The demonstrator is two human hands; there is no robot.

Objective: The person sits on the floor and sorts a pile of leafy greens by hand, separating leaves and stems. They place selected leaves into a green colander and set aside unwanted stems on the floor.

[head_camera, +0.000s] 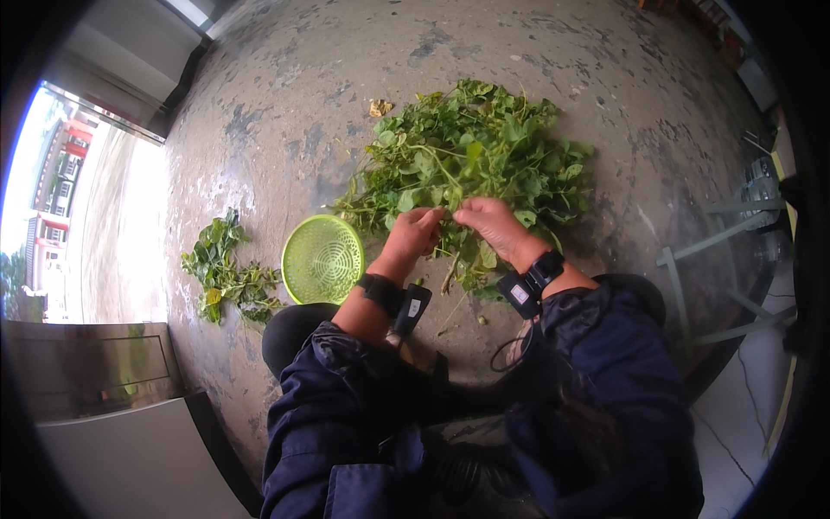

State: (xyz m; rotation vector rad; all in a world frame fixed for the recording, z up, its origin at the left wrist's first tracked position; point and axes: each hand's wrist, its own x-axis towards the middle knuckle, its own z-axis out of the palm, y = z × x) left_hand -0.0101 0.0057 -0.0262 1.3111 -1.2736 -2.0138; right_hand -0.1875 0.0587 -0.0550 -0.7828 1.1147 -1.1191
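Note:
My left hand (414, 239) and my right hand (494, 224) are close together, thumbs and fingers pinched. Between them is a leafy green plant stem (452, 188) with a rounded green part near the fingertips; the exact spot each hand grips is partly hidden. Just beyond my hands, a large heap of green leafy plants (538, 152) lies on the floor, some leaves yellowish. A round lime-green plastic colander (323, 259), with perforated walls, stands to the left of my left hand. What little I see inside it is mostly its own ringed base.
A smaller pile of leafy stems (224, 279) lies left of the colander. Small green bits (482, 320) are on the worn concrete floor (272, 130) near my shoes. A dry brown leaf (380, 108) lies beyond. A pale green metal frame (720, 237) stands right; a doorway (117, 194) opens left.

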